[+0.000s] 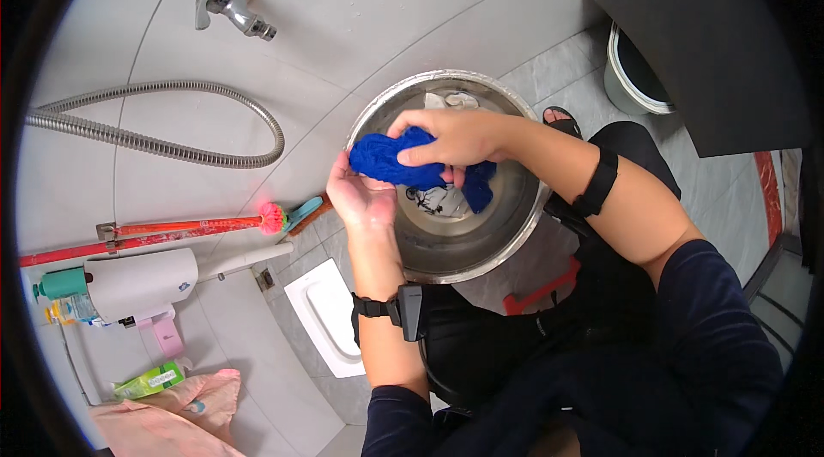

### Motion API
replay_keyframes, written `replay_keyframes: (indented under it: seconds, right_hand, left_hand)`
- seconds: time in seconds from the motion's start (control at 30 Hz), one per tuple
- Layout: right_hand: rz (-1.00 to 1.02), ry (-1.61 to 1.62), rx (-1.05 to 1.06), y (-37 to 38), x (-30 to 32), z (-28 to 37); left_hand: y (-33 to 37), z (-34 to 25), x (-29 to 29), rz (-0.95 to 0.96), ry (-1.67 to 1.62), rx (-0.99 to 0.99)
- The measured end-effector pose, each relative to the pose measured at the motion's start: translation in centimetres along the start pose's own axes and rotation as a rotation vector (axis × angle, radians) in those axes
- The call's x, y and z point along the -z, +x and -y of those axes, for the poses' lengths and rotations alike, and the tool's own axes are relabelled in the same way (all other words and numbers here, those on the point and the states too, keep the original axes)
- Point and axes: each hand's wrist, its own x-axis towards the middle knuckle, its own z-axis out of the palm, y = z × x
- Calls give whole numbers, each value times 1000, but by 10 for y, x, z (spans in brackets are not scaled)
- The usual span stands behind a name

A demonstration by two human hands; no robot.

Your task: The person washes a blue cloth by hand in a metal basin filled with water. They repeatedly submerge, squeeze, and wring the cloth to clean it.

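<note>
A wet-looking bundle of blue cloth is held up over a round metal basin. My right hand grips it from above, thumb lying across the fabric. At the cloth's left end, my left hand is turned palm up with its fingers curled behind the bundle. More blue fabric hangs down below my right hand toward the water. Light cloth with dark marks lies in the cloudy water, and another pale piece shows near the basin's far side.
A wall tap and a looped metal hose are at the left. Below them hang long-handled brushes and a white box. A white squat toilet lies left of my knees; a bucket stands far right beneath a dark panel.
</note>
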Motion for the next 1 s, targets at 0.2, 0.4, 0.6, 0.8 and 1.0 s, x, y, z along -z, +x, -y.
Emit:
replay_keyframes:
  seconds: [0.2, 0.4, 0.6, 0.8, 1.0]
  right_hand:
    - [-550, -115, 617, 31, -2, -25]
    - [-541, -158, 508, 14, -38, -23]
    - [-543, -646, 794, 0, -75, -33]
    - [-893, -659, 570, 44, -41, -44]
    - [-751, -502, 627, 17, -89, -27]
  left_hand:
    - [-7, 50, -14, 101, 480, 188]
    - [-14, 57, -16, 276, 117, 377]
    - [34, 44, 33, 644, -103, 472]
    - [-15, 54, -32, -27, 117, 281]
    - [1, 28, 17, 279, 192, 50]
